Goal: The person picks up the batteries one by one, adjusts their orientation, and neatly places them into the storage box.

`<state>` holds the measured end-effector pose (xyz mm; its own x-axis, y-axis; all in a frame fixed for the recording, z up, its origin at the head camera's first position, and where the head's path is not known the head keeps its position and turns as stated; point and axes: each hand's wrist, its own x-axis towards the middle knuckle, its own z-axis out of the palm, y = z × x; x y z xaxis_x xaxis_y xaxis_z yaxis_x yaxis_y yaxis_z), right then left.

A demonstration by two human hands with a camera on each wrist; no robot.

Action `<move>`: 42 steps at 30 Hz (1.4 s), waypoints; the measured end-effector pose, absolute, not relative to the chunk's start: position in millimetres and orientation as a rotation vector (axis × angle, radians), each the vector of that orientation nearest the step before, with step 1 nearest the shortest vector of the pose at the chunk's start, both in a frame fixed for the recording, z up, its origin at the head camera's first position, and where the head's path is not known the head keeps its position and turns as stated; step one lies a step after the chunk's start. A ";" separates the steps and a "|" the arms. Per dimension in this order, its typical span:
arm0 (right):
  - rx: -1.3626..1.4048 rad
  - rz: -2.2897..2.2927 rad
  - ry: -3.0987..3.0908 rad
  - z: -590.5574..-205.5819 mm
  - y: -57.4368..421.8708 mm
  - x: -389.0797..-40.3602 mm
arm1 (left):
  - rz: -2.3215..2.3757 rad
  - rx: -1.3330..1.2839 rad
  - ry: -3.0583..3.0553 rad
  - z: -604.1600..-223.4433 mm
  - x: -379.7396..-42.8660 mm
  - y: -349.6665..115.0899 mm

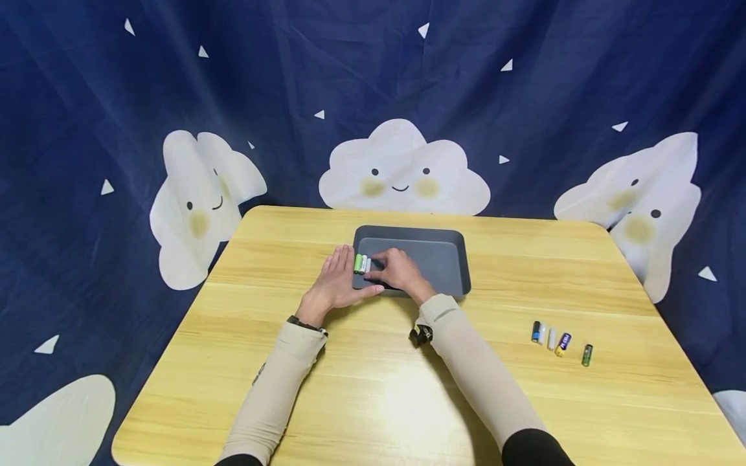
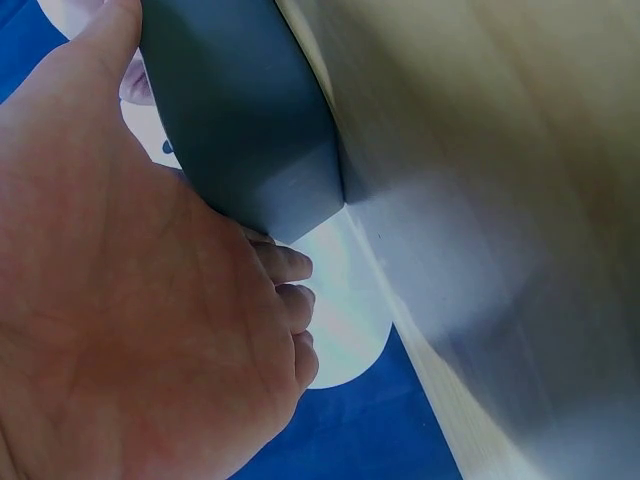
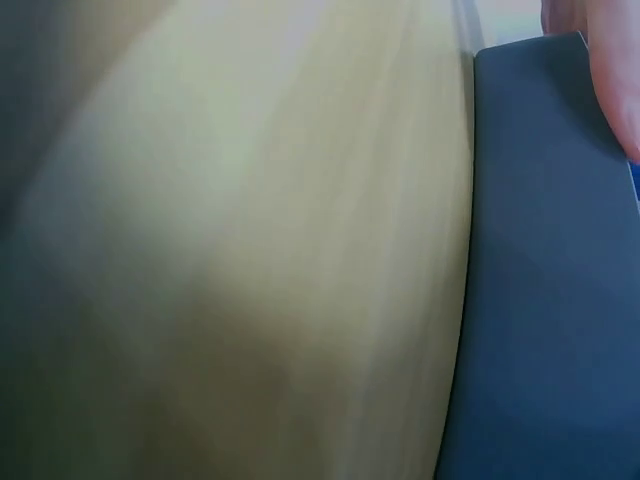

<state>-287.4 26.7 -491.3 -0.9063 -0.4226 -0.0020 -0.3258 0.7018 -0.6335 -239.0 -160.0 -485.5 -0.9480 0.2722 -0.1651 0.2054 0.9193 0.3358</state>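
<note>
A dark grey rectangular tray (image 1: 434, 259) lies near the table's back edge. My left hand (image 1: 340, 278) rests against its left end, fingers straight and thumb reaching along the front rim. In the left wrist view, the palm (image 2: 150, 300) of that hand sits by the tray's outer wall (image 2: 245, 130). Inside the tray's left end, a green battery (image 1: 358, 263) stands side by side with a pale battery (image 1: 364, 264) and a thinner white battery (image 1: 368, 265). Beside them my right hand (image 1: 399, 268) pinches a dark battery (image 1: 377, 264), partly covered by its fingers.
On the table's right part lie several loose batteries, among them a blue-black battery (image 1: 535, 331), a purple and yellow battery (image 1: 563, 344) and a dark green battery (image 1: 587, 355). A dark blue curtain (image 1: 291, 77) with cloud prints hangs behind the wooden table (image 1: 373, 388).
</note>
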 end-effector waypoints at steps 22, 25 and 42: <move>-0.620 -1.134 2.806 -443.9 126.3 -261.5 | 0.487 0.342 2.846 -479.0 -235.8 -159.0; -0.606 -1.130 2.803 -437.0 149.6 -255.6 | 0.489 0.343 2.846 -478.5 -235.4 -158.9; -0.486 -0.754 2.908 -420.1 268.5 -205.4 | 0.481 0.341 2.826 -483.5 -238.8 -159.6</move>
